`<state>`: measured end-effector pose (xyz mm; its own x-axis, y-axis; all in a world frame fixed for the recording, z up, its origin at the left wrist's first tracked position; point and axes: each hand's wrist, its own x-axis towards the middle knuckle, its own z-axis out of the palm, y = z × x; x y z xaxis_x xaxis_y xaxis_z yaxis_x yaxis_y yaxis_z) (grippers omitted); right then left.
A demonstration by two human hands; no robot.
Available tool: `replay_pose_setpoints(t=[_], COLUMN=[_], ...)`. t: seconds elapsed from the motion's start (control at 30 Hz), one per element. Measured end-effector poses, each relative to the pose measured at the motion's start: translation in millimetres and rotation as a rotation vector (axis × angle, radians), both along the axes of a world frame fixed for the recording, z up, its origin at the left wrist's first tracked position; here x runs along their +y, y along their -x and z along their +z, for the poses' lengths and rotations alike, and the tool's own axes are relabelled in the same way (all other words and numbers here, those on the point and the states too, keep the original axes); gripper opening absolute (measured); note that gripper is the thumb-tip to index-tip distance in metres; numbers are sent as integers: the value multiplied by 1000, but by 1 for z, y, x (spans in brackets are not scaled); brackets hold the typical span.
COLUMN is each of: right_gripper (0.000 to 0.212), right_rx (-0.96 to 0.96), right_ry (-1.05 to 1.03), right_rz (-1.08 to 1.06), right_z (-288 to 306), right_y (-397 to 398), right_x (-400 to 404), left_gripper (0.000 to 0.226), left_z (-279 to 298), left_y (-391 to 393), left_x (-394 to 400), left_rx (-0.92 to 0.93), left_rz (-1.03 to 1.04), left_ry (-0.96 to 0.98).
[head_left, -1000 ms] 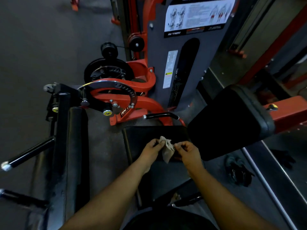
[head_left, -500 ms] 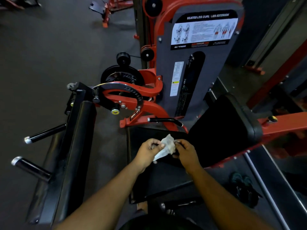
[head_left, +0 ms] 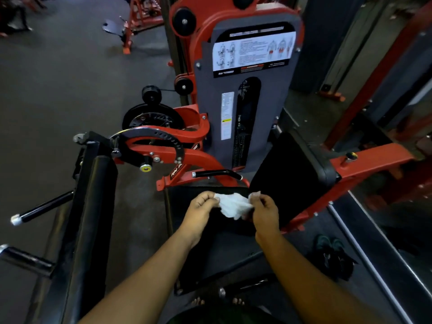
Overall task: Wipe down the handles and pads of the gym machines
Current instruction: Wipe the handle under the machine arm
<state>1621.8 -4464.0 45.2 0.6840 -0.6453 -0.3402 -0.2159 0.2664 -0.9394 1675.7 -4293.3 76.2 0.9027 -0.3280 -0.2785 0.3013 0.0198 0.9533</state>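
Both hands, left hand (head_left: 203,206) and right hand (head_left: 264,212), pinch white cloth (head_left: 233,205) above seat pad (head_left: 210,251).

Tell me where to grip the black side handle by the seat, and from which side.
Grip the black handle mid-bar, coming down from above. It lies roughly level beyond the seat pad, its span bare and free, with red frame close beneath it.

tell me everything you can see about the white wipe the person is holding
The wipe is a small, white, crumpled sheet, soft and thin like tissue or cloth. It is stretched between the left hand and the right hand, each pinching one end, its middle sagging slightly. It hangs above the black seat pad, not touching it.
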Motion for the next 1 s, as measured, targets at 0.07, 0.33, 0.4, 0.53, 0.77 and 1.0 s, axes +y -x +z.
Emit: replay_pose_setpoints(t=[0.07,0.33,0.4,0.53,0.77,1.0], right_gripper=[11,36,51,44,13,24], right_rx=[100,46,-76,-44,-58,-191], right_ry=[10,216,178,258,187,-54], right_rz=[-59,-40,73,37,-412,-678], right_z=[-2,8,33,63,80,85], right_y=[11,64,71,99,175,228], right_x=[-20,-14,6,37,59,80], left_gripper=[21,13,16,17,47,109], left_z=[6,34,46,62,46,-3], left_y=[-4,-32,-31,-28,-23,107], left_x=[-9,-60,-71,-90,-112,-81], left_rx=[-40,-555,-604,-701,-664,398], left_rz=[14,-572,-775,-1046,-1159,-1468], left_ry=[20,-109,-58,-71,-199,-217])
